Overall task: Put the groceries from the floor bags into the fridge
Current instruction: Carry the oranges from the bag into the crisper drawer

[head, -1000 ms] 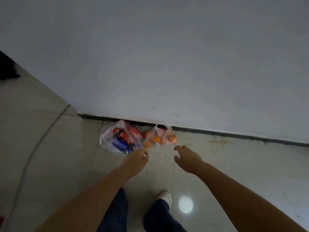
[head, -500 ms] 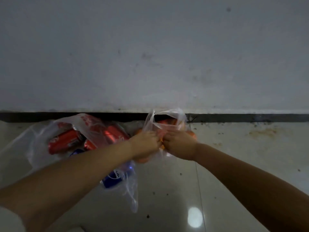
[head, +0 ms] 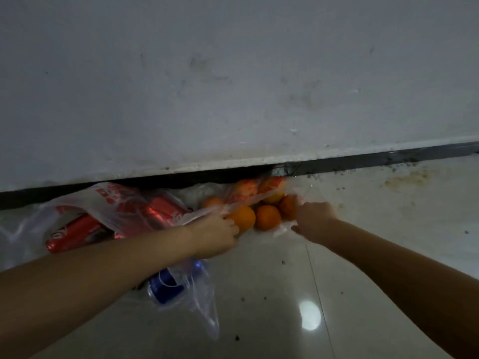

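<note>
Both hands are low at the foot of the wall (head: 233, 86), pulling apart the mouth of the orange bag (head: 248, 195), which lies on the floor (head: 363, 255) hard against the dark skirting strip (head: 388, 158). The left hand (head: 215, 235) has its fingers curled round a stretched strip of the bag's film and the right hand (head: 312, 220) grips the opposite edge, so each holds plastic and no fruit yet. The oranges (head: 267, 217) sit bunched in the opening between the hands, some still under film near the wall. The main risk, as I judge it, is the film itself: it is thin and drawn taut, and a harder pull could tear it or tip the mouth down, letting oranges roll out along the floor, perhaps under the dark gap at the wall's foot where they would be hard to reach. A second risk lies just to the left, where the can bag (head: 114, 206) touches the left forearm; its red cans (head: 75, 234) lie on their sides and a blue can (head: 167, 286) sits in loose film near the arm, so a sweep of that arm could set them rolling. The light is dim and the floor glossy, so a stray orange may be missed. The fridge is not in view, so the whole carry is ahead.
</note>
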The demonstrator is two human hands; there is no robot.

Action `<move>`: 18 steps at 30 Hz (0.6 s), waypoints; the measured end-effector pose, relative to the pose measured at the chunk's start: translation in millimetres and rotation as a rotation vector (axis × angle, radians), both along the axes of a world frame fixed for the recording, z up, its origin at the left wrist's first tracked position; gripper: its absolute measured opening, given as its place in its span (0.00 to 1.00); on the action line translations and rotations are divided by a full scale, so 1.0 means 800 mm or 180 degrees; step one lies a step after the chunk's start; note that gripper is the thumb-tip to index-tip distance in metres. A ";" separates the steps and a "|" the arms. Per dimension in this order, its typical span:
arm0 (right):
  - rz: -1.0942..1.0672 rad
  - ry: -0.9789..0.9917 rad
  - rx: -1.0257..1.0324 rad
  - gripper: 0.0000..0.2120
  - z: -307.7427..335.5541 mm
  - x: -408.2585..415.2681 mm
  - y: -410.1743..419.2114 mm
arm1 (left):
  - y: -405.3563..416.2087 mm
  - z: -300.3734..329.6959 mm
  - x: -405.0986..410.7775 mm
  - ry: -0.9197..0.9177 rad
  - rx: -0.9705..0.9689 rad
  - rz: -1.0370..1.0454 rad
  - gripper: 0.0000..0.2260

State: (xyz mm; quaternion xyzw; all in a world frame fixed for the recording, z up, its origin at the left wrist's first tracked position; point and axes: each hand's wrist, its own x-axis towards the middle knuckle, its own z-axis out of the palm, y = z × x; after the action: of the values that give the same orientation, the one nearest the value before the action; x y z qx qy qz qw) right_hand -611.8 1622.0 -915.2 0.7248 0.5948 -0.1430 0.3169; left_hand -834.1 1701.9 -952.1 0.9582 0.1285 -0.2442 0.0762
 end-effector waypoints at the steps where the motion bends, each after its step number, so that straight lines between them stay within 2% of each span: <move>1: -0.0019 -0.0027 0.0041 0.27 0.002 0.003 0.004 | 0.000 -0.006 -0.009 -0.0366 0.0267 -0.0302 0.04; 3: -0.0219 -0.0063 -0.0093 0.17 0.014 0.006 0.014 | 0.003 0.009 -0.010 -0.0189 -0.0259 -0.0121 0.04; 4: -0.0325 -0.0084 -0.0234 0.14 0.017 0.008 0.017 | 0.012 0.018 -0.014 -0.0206 -0.0582 0.0209 0.08; 5: -0.0423 0.0002 -0.0357 0.12 0.017 0.009 0.016 | 0.021 0.020 -0.015 -0.0594 -0.0755 0.0544 0.10; 8: -0.0667 0.0788 -0.0514 0.14 0.013 0.006 0.007 | 0.051 0.041 -0.018 -0.0829 -0.0500 0.0803 0.09; 10: -0.0669 0.1066 -0.0615 0.14 0.015 -0.003 -0.001 | 0.055 0.056 -0.016 -0.1251 -0.0395 0.0700 0.07; 11: -0.0651 0.1105 -0.0636 0.13 0.014 -0.007 -0.003 | 0.053 0.063 -0.011 -0.1647 -0.0246 0.0515 0.07; 13: -0.0534 0.1020 -0.0509 0.09 0.016 -0.017 -0.006 | 0.039 0.075 -0.003 -0.1907 0.0028 -0.0016 0.08; 16: -0.0002 0.0737 0.0097 0.10 0.026 -0.040 -0.010 | 0.026 0.073 -0.014 -0.1885 0.0160 -0.0402 0.09; 18: 0.0858 0.0865 0.0694 0.16 0.025 -0.059 -0.016 | 0.021 0.064 -0.029 -0.1815 0.0193 -0.0535 0.07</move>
State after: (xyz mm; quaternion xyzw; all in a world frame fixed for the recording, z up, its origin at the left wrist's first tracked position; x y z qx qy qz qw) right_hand -658.7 1608.9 -895.1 0.6428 0.7355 -0.1306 0.1698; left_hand -857.4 1718.4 -901.2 0.9972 0.0293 0.0333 0.0601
